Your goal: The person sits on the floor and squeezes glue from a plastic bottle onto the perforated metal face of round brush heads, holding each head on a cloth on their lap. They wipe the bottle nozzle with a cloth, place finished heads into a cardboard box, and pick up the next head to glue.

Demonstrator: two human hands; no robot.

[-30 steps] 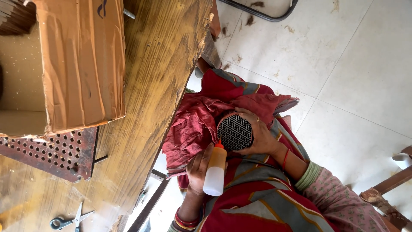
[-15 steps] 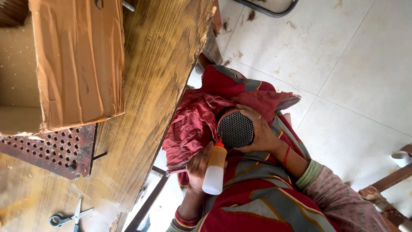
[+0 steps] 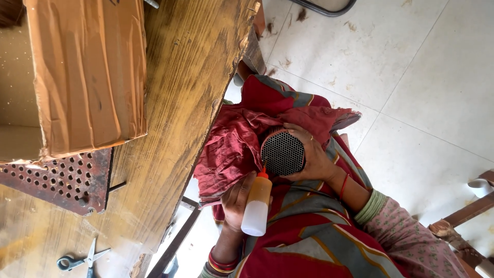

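Observation:
My right hand (image 3: 314, 157) holds a round black cylinder with a honeycomb mesh face (image 3: 282, 153) over my lap, its far side wrapped in a crumpled red cloth (image 3: 231, 152). My left hand (image 3: 234, 203) grips a small squeeze bottle (image 3: 256, 205) with a white body, amber liquid and an orange nozzle. The nozzle tip touches the lower rim of the mesh face. Red bangles circle my left wrist.
A worn wooden table (image 3: 175, 103) runs along the left. On it are an open cardboard box (image 3: 87, 72), a rusty perforated metal plate (image 3: 62, 177) and scissors (image 3: 80, 259). Pale floor tiles (image 3: 411, 67) lie to the right, with a wooden chair leg (image 3: 463, 211) at the right edge.
Almost nothing has changed. Both hands keep their grips, and the bottle's nozzle stays at the lower rim of the mesh face.

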